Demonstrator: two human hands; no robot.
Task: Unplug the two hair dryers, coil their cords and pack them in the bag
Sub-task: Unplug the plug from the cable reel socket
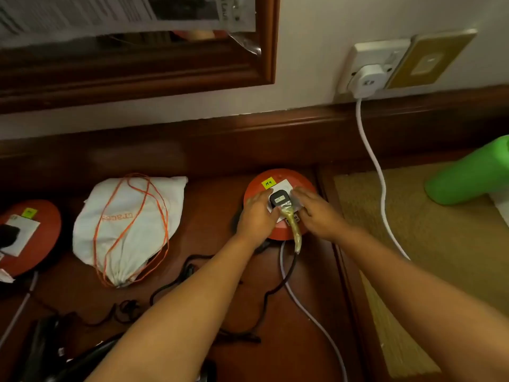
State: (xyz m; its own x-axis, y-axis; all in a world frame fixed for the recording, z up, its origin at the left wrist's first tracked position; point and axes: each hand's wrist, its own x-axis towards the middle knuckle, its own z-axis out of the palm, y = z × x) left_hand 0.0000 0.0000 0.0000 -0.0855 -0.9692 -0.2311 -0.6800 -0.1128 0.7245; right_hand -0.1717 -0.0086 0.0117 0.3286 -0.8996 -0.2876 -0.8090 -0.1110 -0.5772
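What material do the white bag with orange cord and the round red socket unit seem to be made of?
The white bag looks like soft matte fabric: it creases and slumps. The round red socket unit looks like smooth, hard plastic with a slight sheen, though this cannot be confirmed.

Both bare forearms reaching up from the bottom edge of the frame and converging just right of centre. Left hand (pixel 257 213) palm down, fingers spread forward and only slightly bent, thumb side turned toward the other hand. Right hand (pixel 314 209) close beside it, also palm down, fingers extended toward the upper left, knuckles raised a little.
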